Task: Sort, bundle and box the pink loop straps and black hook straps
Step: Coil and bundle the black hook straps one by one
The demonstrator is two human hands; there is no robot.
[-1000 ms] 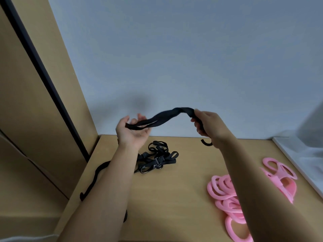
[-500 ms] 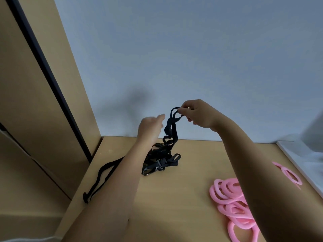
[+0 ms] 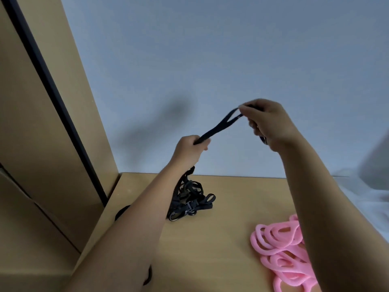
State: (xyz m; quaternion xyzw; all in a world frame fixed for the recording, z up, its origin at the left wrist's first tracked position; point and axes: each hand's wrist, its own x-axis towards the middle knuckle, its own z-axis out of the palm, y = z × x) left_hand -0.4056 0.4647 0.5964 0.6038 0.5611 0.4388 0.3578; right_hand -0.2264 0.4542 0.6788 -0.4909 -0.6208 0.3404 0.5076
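No words, numbers or signs can be read here. A tiny pale mark shows on a buckle [image 3: 190, 206] in the pile of black hook straps [image 3: 190, 194] on the table, but it is too small to read.

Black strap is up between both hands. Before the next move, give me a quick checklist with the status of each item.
1. Left hand grip on the black strap: ok, fingers curled round its lower end.
2. Right hand grip: ok, pinches the upper end.
3. Strap free of the black pile: cannot tell; webbing rises from the pile toward the left hand.
4. Pink loop straps kept apart: ok, separate heap on the table.
5. Box ready: cannot tell; only a blurred white surface at the right.
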